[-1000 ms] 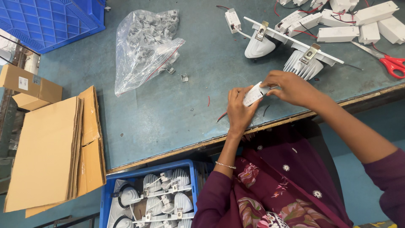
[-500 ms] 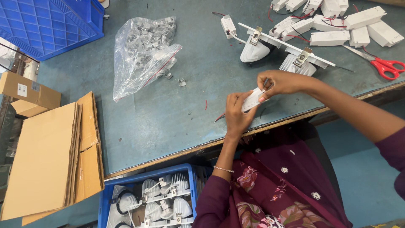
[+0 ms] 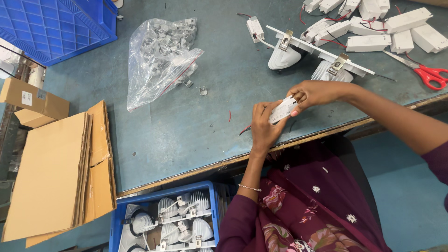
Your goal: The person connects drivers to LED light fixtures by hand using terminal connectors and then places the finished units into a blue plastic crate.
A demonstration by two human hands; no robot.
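**Hands gripping a white driver box over the table edge**

Hands are meeting at the near edge of the table point(image 3: 154, 140), both closing on one small white driver box point(image 3: 282, 110). The left hand point(image 3: 264, 126) is cupping the box from below, fingers wrapping its lower end. The right hand point(image 3: 313, 94) is pinching the upper end, fingertips pressing on the box's short side. The box is sitting tilted between them, just above the table surface, with a red wire point(image 3: 244, 130) trailing down and left from under the left hand.

Just beyond the right hand, two white lamp fittings point(image 3: 284, 58) are lying face down on a long white bracket point(image 3: 322, 52), each held by a metal clip. A small driver point(image 3: 255, 28) is lying beside the bracket's left end, joined by a wire. More white driver boxes point(image 3: 368, 43) are piling up at the far right, with red scissors point(image 3: 427, 74) lying near them.

Farther left, a clear bag point(image 3: 158, 60) of metal clips is slumping on the table, a few loose clips lying just beside its mouth. A blue crate point(image 3: 51, 25) is occupying the far left corner. Flattened cardboard point(image 3: 56, 172) is resting at the left edge of the table. Below the table edge, a blue bin point(image 3: 212, 205) is holding finished white lamp fittings, next to the person's left sleeve.
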